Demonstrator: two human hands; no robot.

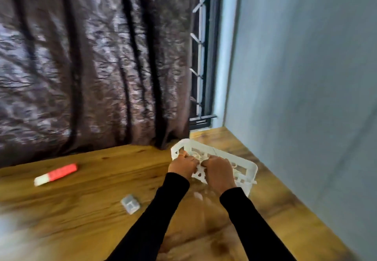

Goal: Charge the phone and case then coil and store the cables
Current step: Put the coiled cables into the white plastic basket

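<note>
Both the left hand [182, 164] and the right hand [217, 171] are curled around pale cables [199, 157] over the white basket [250, 167] on the wooden table [91, 209], and these cables seem light and floppy, so holding the gathered loops is probably best.

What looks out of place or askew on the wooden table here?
Nothing is clearly damaged or spilled. The white slotted plastic basket sits skewed to the wooden table edges, both hands at it; a red-and-white box and small grey case lie loose.
</note>
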